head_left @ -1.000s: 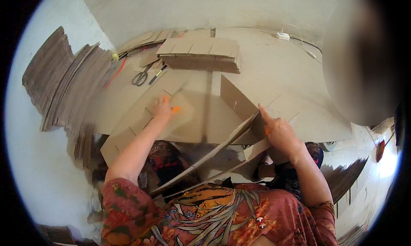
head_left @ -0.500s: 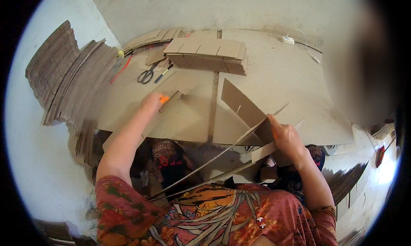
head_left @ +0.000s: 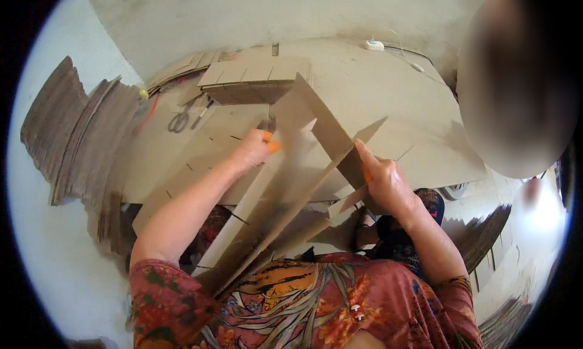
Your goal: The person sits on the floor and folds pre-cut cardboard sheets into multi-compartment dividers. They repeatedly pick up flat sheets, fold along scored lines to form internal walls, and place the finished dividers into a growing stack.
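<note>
My left hand (head_left: pixel 250 150), with orange covers on its fingertips, is closed on the upper end of a long slotted cardboard strip (head_left: pixel 242 210). That strip slants down toward my body and is partly blurred. My right hand (head_left: pixel 390 184) grips a cardboard divider (head_left: pixel 328 131) made of crossing strips, its index finger lying along the crossing. One short piece of it stands up at a tilt, and the long strips run back to my shirt. The two hands are apart over the table's near side. Whether the left strip touches the divider is blurred.
A stack of slotted cardboard pieces (head_left: pixel 246 75) stands at the table's back. Near it lie scissors (head_left: pixel 178 122) and a marker (head_left: pixel 202 114). Tall cardboard piles (head_left: pixel 91 139) lean at the left. A white power strip (head_left: pixel 375 45) with a cable sits far right, near a blurred person.
My left hand has moved right, toward the divider, and now has a long slotted strip raised from the table. The right hand still holds the divider. The whole view has shifted slightly.
</note>
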{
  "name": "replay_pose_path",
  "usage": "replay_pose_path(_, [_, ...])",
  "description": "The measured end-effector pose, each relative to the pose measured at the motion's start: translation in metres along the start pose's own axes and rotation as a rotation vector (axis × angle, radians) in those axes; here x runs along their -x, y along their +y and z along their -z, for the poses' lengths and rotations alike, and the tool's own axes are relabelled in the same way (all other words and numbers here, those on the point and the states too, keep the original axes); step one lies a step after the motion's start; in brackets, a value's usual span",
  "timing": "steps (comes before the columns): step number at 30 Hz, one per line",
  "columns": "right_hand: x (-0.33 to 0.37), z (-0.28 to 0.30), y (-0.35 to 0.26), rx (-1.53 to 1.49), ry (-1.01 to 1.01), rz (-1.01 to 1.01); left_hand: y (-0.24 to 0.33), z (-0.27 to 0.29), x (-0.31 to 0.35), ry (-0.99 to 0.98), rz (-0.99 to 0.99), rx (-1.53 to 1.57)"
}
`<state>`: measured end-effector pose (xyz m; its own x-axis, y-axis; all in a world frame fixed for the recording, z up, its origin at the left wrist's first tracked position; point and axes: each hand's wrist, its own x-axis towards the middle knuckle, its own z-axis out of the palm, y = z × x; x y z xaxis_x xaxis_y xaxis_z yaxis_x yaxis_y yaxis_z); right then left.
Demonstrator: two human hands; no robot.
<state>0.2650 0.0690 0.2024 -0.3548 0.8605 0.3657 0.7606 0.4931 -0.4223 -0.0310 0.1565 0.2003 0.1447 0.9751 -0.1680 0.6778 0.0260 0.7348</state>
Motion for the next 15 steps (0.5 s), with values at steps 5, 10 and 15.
replay_pose_path(5, [0.009, 0.007, 0.002, -0.021, 0.052, -0.014, -0.011, -0.011, -0.010, 0.015, -0.025, -0.068])
replay_pose_path(10, [0.010, 0.007, 0.000, 0.022, 0.081, 0.011, 0.007, -0.031, -0.002, 0.024, 0.112, 0.109])
replay_pose_path(15, [0.009, -0.001, 0.015, 0.011, -0.117, -0.015, 0.007, -0.040, 0.004, -0.074, -0.152, 0.111])
